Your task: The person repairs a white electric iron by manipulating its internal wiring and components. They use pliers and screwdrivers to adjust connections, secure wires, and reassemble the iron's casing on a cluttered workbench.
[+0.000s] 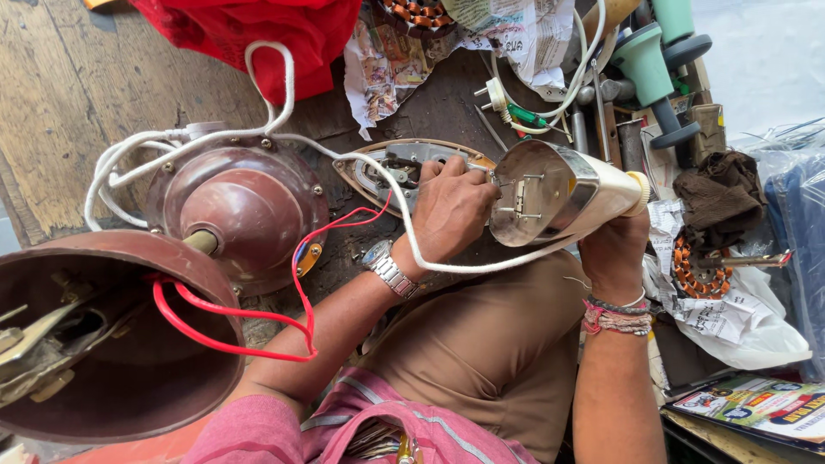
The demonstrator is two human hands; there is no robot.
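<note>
My left hand, with a metal wristwatch on the wrist, rests fingers-down on the inner parts of an opened clothes iron base lying on the bench. My right hand, with thread and bead bracelets, grips the iron's cream and chrome top cover, tilted up with its hollow inside facing left. A white cord runs across my left wrist to the iron. A red wire loops over my left forearm.
A brown ceiling fan motor and its brown canopy cup sit at left. Red cloth, crumpled newspaper, a white plug, a green screwdriver, green-handled tools and copper windings crowd the bench.
</note>
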